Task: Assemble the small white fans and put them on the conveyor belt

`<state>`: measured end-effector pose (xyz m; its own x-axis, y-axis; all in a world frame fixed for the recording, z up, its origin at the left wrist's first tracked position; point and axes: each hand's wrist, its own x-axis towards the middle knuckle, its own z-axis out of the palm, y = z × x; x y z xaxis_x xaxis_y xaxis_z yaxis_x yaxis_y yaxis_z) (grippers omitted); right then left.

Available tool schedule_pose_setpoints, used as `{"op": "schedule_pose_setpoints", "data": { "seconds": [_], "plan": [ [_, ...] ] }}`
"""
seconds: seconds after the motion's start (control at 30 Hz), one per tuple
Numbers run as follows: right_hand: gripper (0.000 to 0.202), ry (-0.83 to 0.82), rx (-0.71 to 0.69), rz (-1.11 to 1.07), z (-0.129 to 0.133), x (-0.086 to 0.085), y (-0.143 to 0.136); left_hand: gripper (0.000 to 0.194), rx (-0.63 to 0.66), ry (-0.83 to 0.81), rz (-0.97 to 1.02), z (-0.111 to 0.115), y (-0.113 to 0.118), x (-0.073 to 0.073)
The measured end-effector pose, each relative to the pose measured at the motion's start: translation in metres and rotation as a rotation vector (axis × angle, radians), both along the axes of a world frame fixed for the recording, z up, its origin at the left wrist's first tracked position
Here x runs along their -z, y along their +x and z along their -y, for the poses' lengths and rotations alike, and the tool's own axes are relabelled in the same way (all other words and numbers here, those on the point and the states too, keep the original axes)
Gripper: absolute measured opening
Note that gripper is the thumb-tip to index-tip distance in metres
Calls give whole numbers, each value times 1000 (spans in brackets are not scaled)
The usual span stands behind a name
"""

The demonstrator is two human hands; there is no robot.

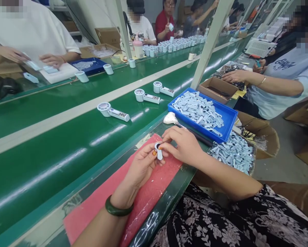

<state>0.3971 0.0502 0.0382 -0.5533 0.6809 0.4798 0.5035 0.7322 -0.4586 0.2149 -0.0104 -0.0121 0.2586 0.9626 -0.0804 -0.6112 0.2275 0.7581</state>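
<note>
A mat lies on the tabletop at the near edge, and both hands meet above it: the left hand on the left, the right hand on the right, with a small part pinched between their fingers. Just behind and to the right of the hands sits a tray filled with parts, and a heap of loose parts lies to the right of it, nearer the person. A carton stands behind the tray. Left of the tabletop runs the conveyor belt, carrying three handheld devices in a row that recedes to the right. Cups crowd the far side of the belt.
</note>
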Motion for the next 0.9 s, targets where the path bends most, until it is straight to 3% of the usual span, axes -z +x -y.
{"op": "schedule_pose_setpoints", "data": {
  "seconds": [0.07, 0.2, 0.4, 0.5, 0.7, 0.9],
  "plan": [
    [16, 34, -34, -63, 2, 3, 1, 37, 20, -26, 30, 0, -1, -2],
    [33, 103, -162, -12, 5, 11, 3, 39, 14, -71, 68, -2, -1, -5],
    [52, -76, -279, -42, 9, 18, 9, 33, 24, -8, 57, -1, -1, -7],
    [59, -108, -253, -82, 17, 21, 9, 33, 10, 9, 53, 0, 0, -5],
    [59, 101, -128, -57, 32, 32, 2, 31, -41, 23, 41, 0, 4, -2],
    [56, 213, -86, 38, 29, 32, -2, 31, -99, -1, 43, -2, 6, -1]
  ]
}}
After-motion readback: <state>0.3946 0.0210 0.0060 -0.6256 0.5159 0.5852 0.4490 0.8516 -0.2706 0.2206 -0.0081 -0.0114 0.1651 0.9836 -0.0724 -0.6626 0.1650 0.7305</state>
